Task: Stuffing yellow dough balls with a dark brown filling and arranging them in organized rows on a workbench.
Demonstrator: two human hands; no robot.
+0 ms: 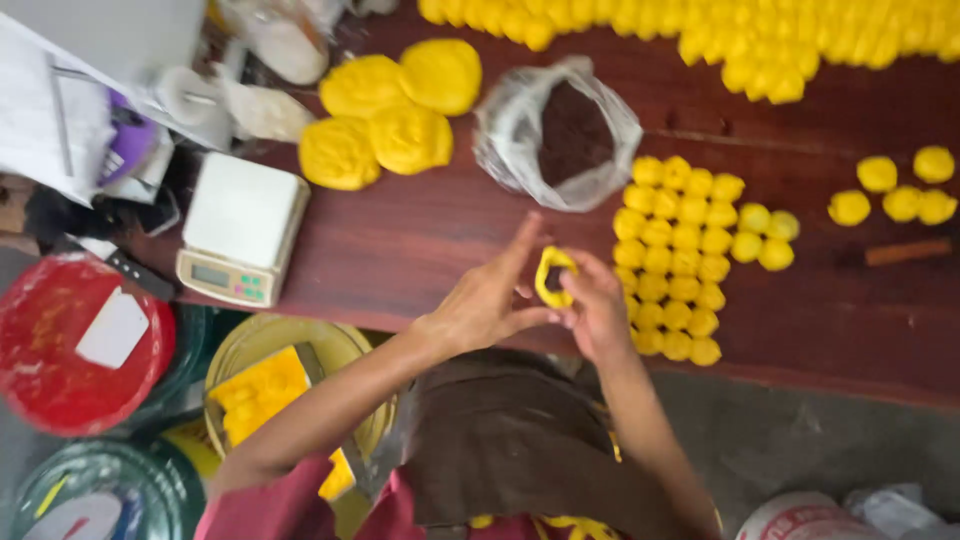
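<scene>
Dough piece (553,276), yellow, dark filling inside: pinched between your left hand (490,300) and right hand (595,310), fingers closed on it, above the table's (400,240) near edge, beside rows of dough balls (675,255).

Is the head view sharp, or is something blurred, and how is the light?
Head view: soft motion blur overall, so the left hand, right hand and the yellow dough piece they pinch lack fine detail; light is even and diffuse, shadows weak; mild glare on the plastic bag of dark filling; the kitchen scale display is unreadable.
</scene>
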